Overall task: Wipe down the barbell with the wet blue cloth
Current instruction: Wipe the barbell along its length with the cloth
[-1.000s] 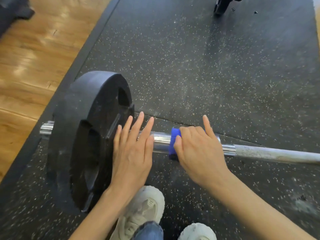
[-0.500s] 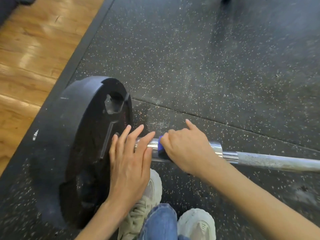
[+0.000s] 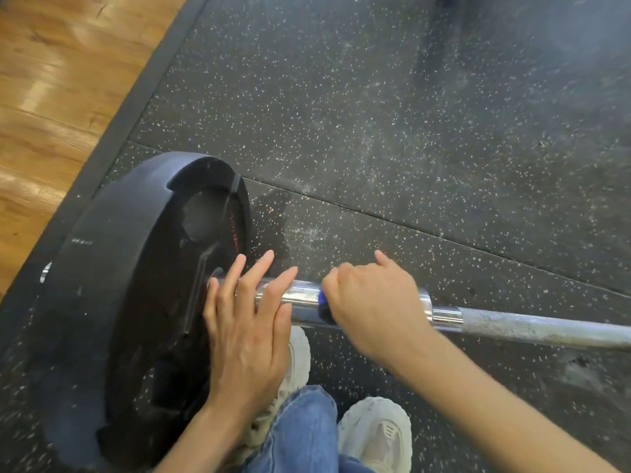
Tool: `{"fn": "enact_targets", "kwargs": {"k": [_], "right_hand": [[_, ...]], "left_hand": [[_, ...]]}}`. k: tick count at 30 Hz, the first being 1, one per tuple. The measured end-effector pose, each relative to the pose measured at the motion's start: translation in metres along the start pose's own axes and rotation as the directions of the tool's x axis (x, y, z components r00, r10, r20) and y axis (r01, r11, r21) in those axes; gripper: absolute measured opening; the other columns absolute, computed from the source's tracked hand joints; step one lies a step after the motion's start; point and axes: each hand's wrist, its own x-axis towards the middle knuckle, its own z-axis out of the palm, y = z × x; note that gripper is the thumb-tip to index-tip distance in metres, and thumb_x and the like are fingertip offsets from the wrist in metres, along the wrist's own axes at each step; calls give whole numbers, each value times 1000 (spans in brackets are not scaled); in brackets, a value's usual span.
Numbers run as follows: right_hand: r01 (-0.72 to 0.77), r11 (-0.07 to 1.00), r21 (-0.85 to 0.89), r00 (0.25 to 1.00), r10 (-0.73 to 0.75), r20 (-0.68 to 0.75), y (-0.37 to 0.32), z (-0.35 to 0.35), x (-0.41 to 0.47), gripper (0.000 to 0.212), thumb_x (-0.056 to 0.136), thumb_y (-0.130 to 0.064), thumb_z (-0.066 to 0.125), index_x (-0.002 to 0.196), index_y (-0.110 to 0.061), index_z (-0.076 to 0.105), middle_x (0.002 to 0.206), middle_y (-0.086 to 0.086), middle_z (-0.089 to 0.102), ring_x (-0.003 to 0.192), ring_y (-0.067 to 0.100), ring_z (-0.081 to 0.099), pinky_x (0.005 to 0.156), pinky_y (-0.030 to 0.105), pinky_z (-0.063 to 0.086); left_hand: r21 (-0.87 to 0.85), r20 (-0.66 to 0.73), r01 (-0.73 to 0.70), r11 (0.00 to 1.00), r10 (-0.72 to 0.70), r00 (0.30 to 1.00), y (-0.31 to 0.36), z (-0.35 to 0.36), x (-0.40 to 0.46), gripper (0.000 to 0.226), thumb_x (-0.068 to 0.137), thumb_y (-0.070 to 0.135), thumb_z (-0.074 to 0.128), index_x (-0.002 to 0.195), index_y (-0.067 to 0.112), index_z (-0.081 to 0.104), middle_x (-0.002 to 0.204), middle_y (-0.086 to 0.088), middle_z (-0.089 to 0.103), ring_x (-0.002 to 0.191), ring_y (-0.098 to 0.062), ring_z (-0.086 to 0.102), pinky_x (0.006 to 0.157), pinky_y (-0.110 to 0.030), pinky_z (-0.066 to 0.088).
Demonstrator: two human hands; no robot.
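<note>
two pale shoes (image 3: 375, 435) and a denim leg (image 3: 304, 428) lie nearest, below the hands. left hand (image 3: 247, 331) – fingers straight, flat on the bar (image 3: 532, 327) beside the plate (image 3: 136, 302). right hand (image 3: 372, 308) – curled round the sleeve, gripping the cloth (image 3: 322, 303), whose blue edge shows at its left. speckled mat (image 3: 409, 131) beyond.

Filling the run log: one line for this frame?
left hand: flat on sleeve | right hand: grips blue cloth around sleeve | plate: loaded

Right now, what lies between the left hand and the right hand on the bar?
In the head view, a bare stretch of shiny chrome sleeve, then the blue cloth edging out of the right hand. The left hand rests flat by the plate.
</note>
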Motion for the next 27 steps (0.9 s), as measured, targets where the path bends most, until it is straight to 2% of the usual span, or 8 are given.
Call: {"fn": "enact_targets", "kwargs": {"k": [2,6,11,16,19,21,24,27], "right_hand": [[-72,986,152,954,113,-279,-16,20,-10,15,97,-23,50,93,-15,63,79,6,59,74,32,61,98,50,46],[-108,983,150,904,160,-397,-17,48,-35,50,103,-29,31,132,1,59,127,17,63,123,39,58,111,49,31],[-161,963,215,930,221,-294,-20,20,12,54,99,-25,7,97,-16,60,89,5,60,81,32,59,72,38,31],[-83,979,188,862,166,-480,-21,56,-24,49,110,-30,25,146,-4,46,149,13,51,140,33,46,119,47,26],[-120,963,240,885,213,-415,-11,23,14,27,101,-28,49,117,-11,64,112,8,69,102,31,65,88,44,47],[-126,978,164,924,176,-340,-7,12,33,6,96,-20,52,100,-18,56,96,3,65,88,30,62,72,38,40],[-99,961,258,859,213,-465,-14,33,9,38,107,-26,32,131,-10,57,134,8,61,127,32,54,113,45,33],[-37,968,247,815,173,-554,-13,49,0,46,105,-33,35,140,-7,51,149,11,51,143,33,42,121,48,21]], "left_hand": [[7,-6,-1,1000,1,1000,0,0,2,40,104,29,31,138,28,53,153,-2,43,150,-25,26,124,-36,-5],[13,-22,5,1000,-5,1000,2,2,6,40,103,28,32,136,27,55,152,-2,45,148,-26,28,124,-38,-3],[37,-11,2,999,-2,1000,2,3,16,43,105,30,28,134,22,59,151,-4,47,148,-28,29,124,-38,-3],[36,-13,-13,999,13,1000,5,2,31,44,105,30,28,131,20,63,149,-5,50,145,-27,32,124,-37,-3],[43,-14,-22,999,23,1000,4,3,41,44,105,30,28,129,18,64,147,-5,51,145,-27,32,123,-36,-2],[61,-15,-24,998,25,1000,3,4,48,45,106,30,28,129,18,65,146,-5,52,144,-28,33,123,-36,-1],[63,-32,-32,997,34,999,5,7,60,43,104,28,31,125,18,66,144,-4,55,142,-28,37,122,-38,4],[75,-57,-38,996,42,997,6,8,70,40,102,26,33,122,18,67,141,-5,57,140,-28,39,121,-39,7]]}}
